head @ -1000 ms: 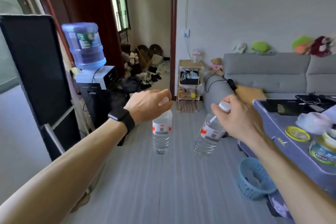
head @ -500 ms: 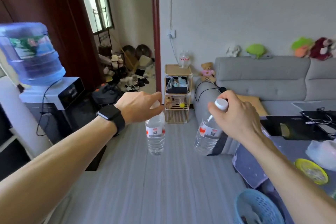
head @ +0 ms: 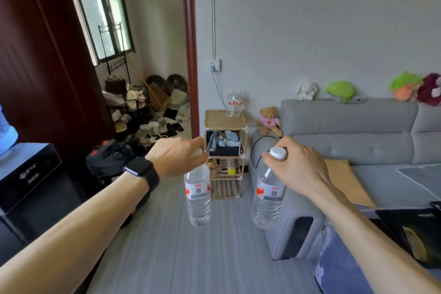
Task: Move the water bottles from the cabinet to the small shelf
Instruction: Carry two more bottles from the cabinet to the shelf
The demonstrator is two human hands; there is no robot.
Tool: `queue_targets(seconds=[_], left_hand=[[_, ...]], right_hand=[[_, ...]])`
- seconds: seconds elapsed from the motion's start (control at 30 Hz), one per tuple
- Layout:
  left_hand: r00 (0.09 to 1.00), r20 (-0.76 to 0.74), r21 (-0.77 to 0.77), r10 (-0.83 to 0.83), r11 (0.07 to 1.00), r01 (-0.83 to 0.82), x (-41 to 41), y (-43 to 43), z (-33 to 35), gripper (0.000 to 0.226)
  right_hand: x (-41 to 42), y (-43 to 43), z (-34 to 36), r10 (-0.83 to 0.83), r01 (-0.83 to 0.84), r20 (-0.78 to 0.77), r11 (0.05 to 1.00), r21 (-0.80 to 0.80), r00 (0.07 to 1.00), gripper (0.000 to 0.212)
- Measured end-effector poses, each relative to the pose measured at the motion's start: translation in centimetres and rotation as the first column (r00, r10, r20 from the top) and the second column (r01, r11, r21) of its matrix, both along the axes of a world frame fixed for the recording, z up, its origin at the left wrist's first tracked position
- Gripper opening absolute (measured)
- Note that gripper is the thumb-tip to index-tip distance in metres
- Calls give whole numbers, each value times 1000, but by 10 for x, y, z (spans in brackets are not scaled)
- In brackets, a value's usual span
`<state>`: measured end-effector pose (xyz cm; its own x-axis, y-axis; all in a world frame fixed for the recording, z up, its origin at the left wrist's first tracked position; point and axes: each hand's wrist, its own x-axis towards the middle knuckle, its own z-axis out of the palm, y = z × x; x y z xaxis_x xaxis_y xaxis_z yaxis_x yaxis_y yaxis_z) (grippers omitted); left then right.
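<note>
My left hand (head: 175,157) grips the cap end of a clear water bottle (head: 198,196) that hangs upright below it. My right hand (head: 296,164) grips the neck of a second clear bottle (head: 268,196) with a white cap, tilted slightly. Both bottles carry red and white labels and hang above the grey floor. Straight ahead against the wall stands the small wooden shelf (head: 224,120). Two more water bottles (head: 234,102) stand at the back of its top board. The cabinet is out of view.
A grey sofa (head: 346,141) runs along the right, its arm close to my right bottle. A teddy bear (head: 269,118) sits by the shelf. A water dispenser (head: 23,174) stands at left, shoes and clutter (head: 140,122) beyond the doorway, a covered table (head: 405,234) at lower right.
The view has moved forward and turned left. The shelf and sofa are nearer and larger, the water dispenser has slid to the left edge. Both hands still carry their bottles.
</note>
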<state>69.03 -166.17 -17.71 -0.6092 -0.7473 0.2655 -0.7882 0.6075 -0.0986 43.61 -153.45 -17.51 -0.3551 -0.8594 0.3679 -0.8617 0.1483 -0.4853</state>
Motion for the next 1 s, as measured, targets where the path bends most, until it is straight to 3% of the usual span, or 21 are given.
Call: queue_targets(seconds=[0.33,0.7,1.0], left_hand=[[1000,15,89,18,996,-19,-71,-217,-4,28],[972,168,191,163,962,-194,-145,-418,-35,33],[957,123,245,263,926,-286,-167,-548,-42,29]], right_hand=[[-81,-194,-15,-64,59,98,996,61,993,25],[-178,-427,-45,42,-58,141,992,116,989,24],[-229,-571,-70,103,-126,167,983,133,981,25]])
